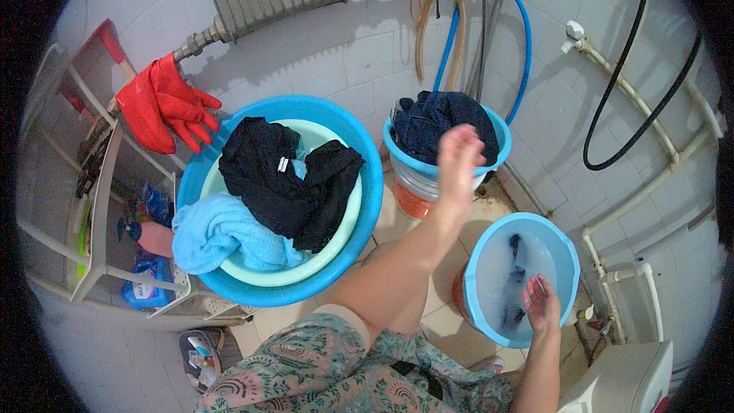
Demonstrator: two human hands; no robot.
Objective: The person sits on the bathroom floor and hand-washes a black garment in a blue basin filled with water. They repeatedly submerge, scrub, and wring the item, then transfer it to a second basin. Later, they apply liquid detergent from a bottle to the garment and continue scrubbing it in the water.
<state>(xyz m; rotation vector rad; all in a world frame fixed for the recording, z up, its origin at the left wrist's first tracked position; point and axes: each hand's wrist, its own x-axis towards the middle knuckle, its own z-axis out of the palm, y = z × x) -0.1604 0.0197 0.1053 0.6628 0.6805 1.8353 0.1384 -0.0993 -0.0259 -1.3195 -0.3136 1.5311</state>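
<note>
My left hand point(461, 149), slightly blurred, is raised in front of dark navy denim point(440, 116). The denim is heaped in a blue basin point(497, 154) set on a white and orange bucket. Nothing shows in that hand, and its fingers are loosely extended. My right hand point(543, 304) hovers palm up over the right side of a light blue basin point(567, 260), fingers apart and slightly curled. A thin, shiny detail by one finger is too small to tell. Cloudy water point(493, 275) fills this basin, with small dark pieces point(517, 274) in it.
At left, a large blue tub point(365, 176) holds a pale green basin point(336, 264) with black clothing point(275, 183) and a light blue towel point(229, 233). Red rubber gloves point(164, 103) hang by a white rack point(95, 248). Pipes and a black hose point(628, 160) line the right wall.
</note>
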